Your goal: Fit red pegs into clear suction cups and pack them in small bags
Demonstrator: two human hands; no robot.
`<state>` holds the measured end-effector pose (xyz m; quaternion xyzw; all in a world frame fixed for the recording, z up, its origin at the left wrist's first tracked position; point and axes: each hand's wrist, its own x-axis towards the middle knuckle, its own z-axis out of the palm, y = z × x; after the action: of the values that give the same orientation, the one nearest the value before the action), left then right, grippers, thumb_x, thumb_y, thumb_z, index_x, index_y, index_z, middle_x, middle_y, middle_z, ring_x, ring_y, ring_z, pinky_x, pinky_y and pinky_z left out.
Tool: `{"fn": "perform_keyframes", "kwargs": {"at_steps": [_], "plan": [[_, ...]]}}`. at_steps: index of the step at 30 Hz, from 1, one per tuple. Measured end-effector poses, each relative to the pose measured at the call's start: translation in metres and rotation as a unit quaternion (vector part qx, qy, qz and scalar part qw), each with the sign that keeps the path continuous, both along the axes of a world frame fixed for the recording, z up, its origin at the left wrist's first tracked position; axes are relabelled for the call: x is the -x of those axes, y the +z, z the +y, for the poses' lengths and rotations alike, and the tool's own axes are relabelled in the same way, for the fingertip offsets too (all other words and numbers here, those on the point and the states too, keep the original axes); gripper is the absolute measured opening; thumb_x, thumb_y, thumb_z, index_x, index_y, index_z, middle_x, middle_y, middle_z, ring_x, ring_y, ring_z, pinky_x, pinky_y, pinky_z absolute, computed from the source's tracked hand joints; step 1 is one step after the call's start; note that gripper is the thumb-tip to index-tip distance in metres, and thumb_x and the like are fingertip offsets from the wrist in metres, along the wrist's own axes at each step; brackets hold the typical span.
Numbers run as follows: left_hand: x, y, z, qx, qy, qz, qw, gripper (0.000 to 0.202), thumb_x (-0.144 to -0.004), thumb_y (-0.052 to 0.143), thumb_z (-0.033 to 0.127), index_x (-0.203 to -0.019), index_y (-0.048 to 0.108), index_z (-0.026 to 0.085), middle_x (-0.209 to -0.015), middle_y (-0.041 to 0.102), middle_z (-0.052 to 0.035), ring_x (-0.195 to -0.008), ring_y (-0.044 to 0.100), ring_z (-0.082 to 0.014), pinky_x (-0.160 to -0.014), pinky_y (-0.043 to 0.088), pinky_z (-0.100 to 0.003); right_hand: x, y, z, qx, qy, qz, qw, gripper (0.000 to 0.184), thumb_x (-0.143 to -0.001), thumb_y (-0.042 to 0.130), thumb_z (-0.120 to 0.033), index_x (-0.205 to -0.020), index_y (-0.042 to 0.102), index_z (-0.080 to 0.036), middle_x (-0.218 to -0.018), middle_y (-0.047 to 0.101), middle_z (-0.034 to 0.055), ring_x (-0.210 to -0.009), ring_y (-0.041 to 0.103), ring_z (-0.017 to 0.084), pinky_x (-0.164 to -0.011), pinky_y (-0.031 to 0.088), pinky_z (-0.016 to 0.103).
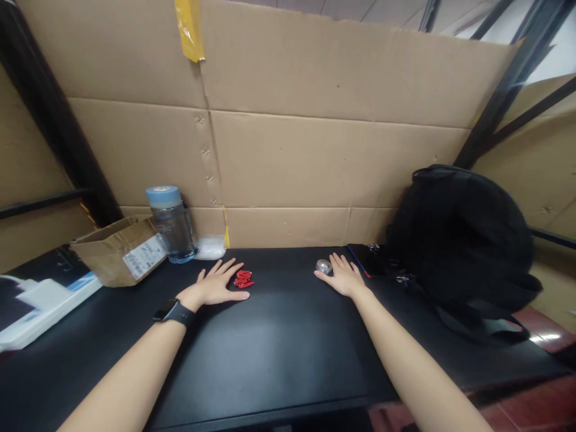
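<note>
My left hand point(218, 284) lies flat on the black table point(265, 348) with its fingers spread. Just beyond its thumb and index finger is a small heap of red pieces point(243, 279), too small to name exactly. A dark smartwatch point(166, 310) is strapped round my left wrist. My right hand point(344, 275) also rests on the tabletop, fingers stretched out, holding nothing. Between its thumb and index finger sits a small, shiny, round silvery object point(323, 267); whether the hand touches it I cannot tell.
At the left stand a brown paper bag point(114, 252), a blue-lidded bottle point(170, 225) and a white power strip point(49, 315) with a plug. A white packet point(210, 246) lies by the bottle. On the right are a black backpack point(463, 240) and a dark flat object point(366, 259). Cardboard point(288, 162) walls the back.
</note>
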<state>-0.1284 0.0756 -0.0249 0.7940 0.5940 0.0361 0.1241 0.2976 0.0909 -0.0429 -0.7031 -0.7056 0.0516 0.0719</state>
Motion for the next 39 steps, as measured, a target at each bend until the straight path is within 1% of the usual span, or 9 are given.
{"fn": "perform_keyframes", "kwargs": {"at_steps": [4, 9, 12, 15, 20, 27, 33, 36, 39], "plan": [[-0.003, -0.005, -0.01, -0.035, 0.009, -0.005, 0.999, 0.104, -0.073, 0.051, 0.088, -0.16, 0.026, 0.036, -0.169, 0.014, -0.0069, -0.154, 0.007, -0.0445, -0.115, 0.012, -0.074, 0.002, 0.002, -0.009, 0.005, -0.015, -0.001, 1.0, 0.107, -0.084, 0.023, -0.089, -0.162, 0.024, -0.017, -0.17, 0.014, 0.0103, -0.157, 0.009, 0.034, -0.124, 0.011, 0.055], [-0.007, -0.009, -0.024, -0.061, 0.021, -0.007, 0.998, 0.1, -0.081, 0.04, 0.088, -0.162, 0.022, 0.032, -0.169, 0.013, -0.0061, -0.155, 0.009, -0.0403, -0.119, 0.01, -0.069, 0.001, 0.001, -0.035, 0.003, 0.001, -0.008, 1.0, 0.104, -0.086, 0.022, -0.087, -0.162, 0.024, -0.016, -0.17, 0.015, 0.0097, -0.157, 0.01, 0.034, -0.125, 0.011, 0.055], [-0.007, -0.008, -0.026, -0.061, 0.021, -0.006, 0.998, 0.099, -0.081, 0.038, 0.088, -0.162, 0.022, 0.031, -0.169, 0.013, -0.0066, -0.155, 0.009, -0.0402, -0.119, 0.01, -0.068, 0.001, -0.002, -0.05, -0.011, 0.01, -0.013, 1.0, 0.098, -0.09, 0.019, -0.083, -0.162, 0.023, -0.017, -0.169, 0.016, 0.009, -0.157, 0.011, 0.033, -0.125, 0.013, 0.055], [-0.007, -0.008, -0.027, -0.064, 0.023, -0.006, 0.998, 0.098, -0.082, 0.038, 0.088, -0.162, 0.023, 0.032, -0.169, 0.015, -0.0061, -0.155, 0.01, -0.0398, -0.119, 0.011, -0.067, 0.0, -0.004, -0.058, -0.016, 0.009, -0.016, 1.0, 0.095, -0.092, 0.018, -0.081, -0.162, 0.025, -0.017, -0.169, 0.018, 0.0088, -0.157, 0.012, 0.033, -0.125, 0.014, 0.054], [-0.007, -0.009, -0.027, -0.071, 0.017, -0.012, 0.997, 0.096, -0.084, 0.038, 0.086, -0.162, 0.023, 0.031, -0.168, 0.016, -0.0064, -0.155, 0.011, -0.0404, -0.119, 0.012, -0.067, 0.0, -0.005, -0.058, -0.022, 0.008, -0.012, 1.0, 0.091, -0.093, 0.021, -0.079, -0.161, 0.027, -0.018, -0.169, 0.019, 0.0099, -0.156, 0.014, 0.034, -0.124, 0.015, 0.055], [-0.004, -0.014, -0.023, -0.073, 0.016, -0.016, 0.997, 0.093, -0.086, 0.037, 0.084, -0.162, 0.024, 0.032, -0.169, 0.015, -0.0052, -0.155, 0.013, -0.0398, -0.12, 0.012, -0.066, 0.0, -0.004, -0.058, -0.018, 0.011, -0.021, 1.0, 0.091, -0.094, 0.02, -0.077, -0.161, 0.026, -0.017, -0.169, 0.019, 0.0095, -0.156, 0.014, 0.034, -0.123, 0.016, 0.056], [-0.005, -0.013, -0.024, -0.073, 0.017, -0.006, 0.997, 0.092, -0.086, 0.036, 0.084, -0.161, 0.024, 0.033, -0.169, 0.016, -0.0044, -0.155, 0.013, -0.0404, -0.119, 0.013, -0.066, 0.0, -0.005, -0.056, -0.018, 0.01, -0.012, 1.0, 0.09, -0.094, 0.022, -0.077, -0.161, 0.027, -0.018, -0.169, 0.021, 0.0092, -0.156, 0.014, 0.035, -0.123, 0.016, 0.057], [-0.003, -0.014, -0.023, -0.079, 0.015, -0.007, 0.997, 0.091, -0.086, 0.037, 0.083, -0.161, 0.025, 0.033, -0.169, 0.018, -0.0052, -0.155, 0.014, -0.0408, -0.12, 0.013, -0.065, -0.001, -0.006, -0.056, -0.015, 0.002, 0.001, 1.0, 0.088, -0.093, 0.025, -0.077, -0.161, 0.028, -0.02, -0.168, 0.023, 0.0098, -0.155, 0.017, 0.035, -0.123, 0.016, 0.057], [-0.001, -0.015, -0.021, -0.081, 0.01, -0.021, 0.996, 0.09, -0.086, 0.04, 0.081, -0.16, 0.029, 0.033, -0.168, 0.021, -0.0064, -0.154, 0.016, -0.0415, -0.119, 0.015, -0.064, 0.002, -0.001, -0.054, -0.044, -0.006, 0.001, 0.999, 0.088, -0.092, 0.034, -0.073, -0.16, 0.025, -0.019, -0.167, 0.025, 0.0145, -0.154, 0.021, 0.038, -0.12, 0.022, 0.058]]}}
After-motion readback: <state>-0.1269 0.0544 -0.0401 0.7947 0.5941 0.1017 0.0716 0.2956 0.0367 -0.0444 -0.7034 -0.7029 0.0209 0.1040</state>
